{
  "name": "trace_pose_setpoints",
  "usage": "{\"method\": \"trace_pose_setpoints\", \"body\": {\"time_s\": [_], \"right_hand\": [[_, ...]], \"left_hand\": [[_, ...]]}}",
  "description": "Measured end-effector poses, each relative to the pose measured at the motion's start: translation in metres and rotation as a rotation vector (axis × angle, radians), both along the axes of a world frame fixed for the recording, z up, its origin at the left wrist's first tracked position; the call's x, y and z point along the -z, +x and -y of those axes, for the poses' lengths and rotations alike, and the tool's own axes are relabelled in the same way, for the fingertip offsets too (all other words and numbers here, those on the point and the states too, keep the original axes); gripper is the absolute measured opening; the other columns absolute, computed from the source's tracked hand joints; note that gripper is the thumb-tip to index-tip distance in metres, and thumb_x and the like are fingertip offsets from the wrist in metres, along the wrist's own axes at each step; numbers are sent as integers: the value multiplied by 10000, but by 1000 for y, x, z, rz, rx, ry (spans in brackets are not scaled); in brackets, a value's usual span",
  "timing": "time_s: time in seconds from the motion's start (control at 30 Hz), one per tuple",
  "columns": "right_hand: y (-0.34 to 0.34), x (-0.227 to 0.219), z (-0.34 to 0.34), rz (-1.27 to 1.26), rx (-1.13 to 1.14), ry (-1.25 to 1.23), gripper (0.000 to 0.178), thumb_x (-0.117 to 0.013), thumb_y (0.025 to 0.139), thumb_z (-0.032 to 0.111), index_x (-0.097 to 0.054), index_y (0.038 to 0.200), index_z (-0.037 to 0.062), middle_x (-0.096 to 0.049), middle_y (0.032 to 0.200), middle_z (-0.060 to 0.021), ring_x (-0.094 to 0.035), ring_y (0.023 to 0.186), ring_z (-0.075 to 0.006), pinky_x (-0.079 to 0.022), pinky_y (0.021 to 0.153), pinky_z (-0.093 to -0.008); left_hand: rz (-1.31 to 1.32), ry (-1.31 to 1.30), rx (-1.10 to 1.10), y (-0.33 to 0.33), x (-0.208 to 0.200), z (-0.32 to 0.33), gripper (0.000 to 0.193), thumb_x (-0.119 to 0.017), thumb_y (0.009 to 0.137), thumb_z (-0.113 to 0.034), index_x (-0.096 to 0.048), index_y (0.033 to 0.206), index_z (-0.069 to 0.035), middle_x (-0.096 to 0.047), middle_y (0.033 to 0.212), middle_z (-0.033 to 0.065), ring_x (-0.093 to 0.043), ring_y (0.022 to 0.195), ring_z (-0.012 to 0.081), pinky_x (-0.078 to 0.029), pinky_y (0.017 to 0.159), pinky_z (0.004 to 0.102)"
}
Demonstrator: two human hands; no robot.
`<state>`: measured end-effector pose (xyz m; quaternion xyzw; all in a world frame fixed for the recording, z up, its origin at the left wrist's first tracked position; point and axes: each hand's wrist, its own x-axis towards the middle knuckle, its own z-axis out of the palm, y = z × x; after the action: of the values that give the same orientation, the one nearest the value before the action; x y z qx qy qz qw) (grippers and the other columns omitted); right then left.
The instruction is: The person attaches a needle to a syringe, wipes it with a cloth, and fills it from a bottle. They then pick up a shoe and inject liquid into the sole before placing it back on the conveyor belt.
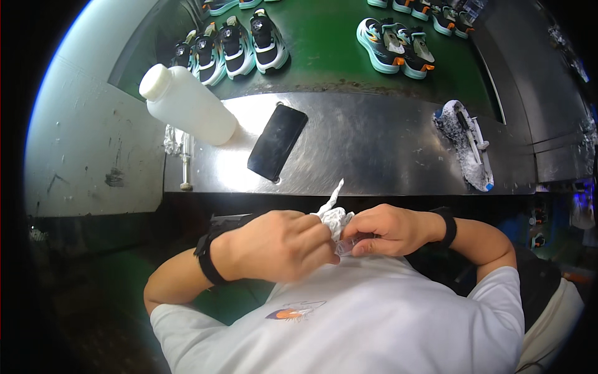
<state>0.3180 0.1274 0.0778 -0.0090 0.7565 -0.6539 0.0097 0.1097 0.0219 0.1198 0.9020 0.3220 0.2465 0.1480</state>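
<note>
A green belt (pixel 324 68) runs behind the brushed steel ledge (pixel 374 143) in front of the seated worker. On the belt I see a row of black-and-teal sports shoes (pixel 270 42) to the left and a matching pair with orange heel tabs (pixel 380 47) to the right. A translucent white plastic bottle (pixel 193 109) stands at the ledge's left, near a flat black phone (pixel 277 143); a fuzzy grey-white, sole-shaped pad (pixel 464 156) lies at the right end.

Close to the chest, just below the ledge's edge, a crumpled white bundle (pixel 335 217) with a twisted tip pointing up sits between both hands. The right hand (pixel 389 229) pinches its lower part, where clear plastic (pixel 344 248) shows. The left hand (pixel 283 246) is curled beside it, fingertips hidden, so I cannot tell whether it grips.
</note>
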Motion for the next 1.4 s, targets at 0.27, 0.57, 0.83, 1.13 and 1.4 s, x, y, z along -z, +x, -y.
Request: {"method": "trace_pose_setpoints", "body": {"time_s": [0.27,0.57,0.83,1.13,1.4], "right_hand": [[-15,20,23,-238,366,507,241,-652,781,111,-558,972,-2,-590,795,-120,-574,705,-269,-440,655,-351],[-17,35,11,-205,566,735,218,-668,774,137,-565,931,28,-585,779,-101,-575,689,-252,-441,655,-350],[-1,19,5,-149,756,352,243,-588,866,114,-551,1055,-35,-594,843,-126,-565,686,-198,-468,632,-290],[13,32,-5,-98,823,98,326,-627,849,114,-557,1123,-49,-605,813,-99,-573,660,-134,-457,592,-235],[4,13,-8,-435,767,164,312,-667,804,55,-578,1091,-28,-586,796,-87,-571,649,-147,-461,584,-258]], "left_hand": [[267,-124,-262,-5,51,6,226,-633,765,-12,-435,657,-21,-416,604,90,-464,479,244,-380,424,344],[237,-251,-580,-59,36,31,188,-586,812,8,-436,700,-9,-434,615,119,-464,498,288,-371,465,360],[119,-84,-1286,-188,66,15,141,-617,866,-103,-614,897,34,-604,714,66,-535,638,80,-435,588,217],[1048,7,-1235,-114,55,-7,307,-570,891,-66,-524,1172,49,-661,935,140,-654,825,198,-499,694,263],[1305,-236,-626,47,13,-49,574,-571,853,35,-276,1345,73,-657,925,224,-643,936,261,-501,798,294]]}}
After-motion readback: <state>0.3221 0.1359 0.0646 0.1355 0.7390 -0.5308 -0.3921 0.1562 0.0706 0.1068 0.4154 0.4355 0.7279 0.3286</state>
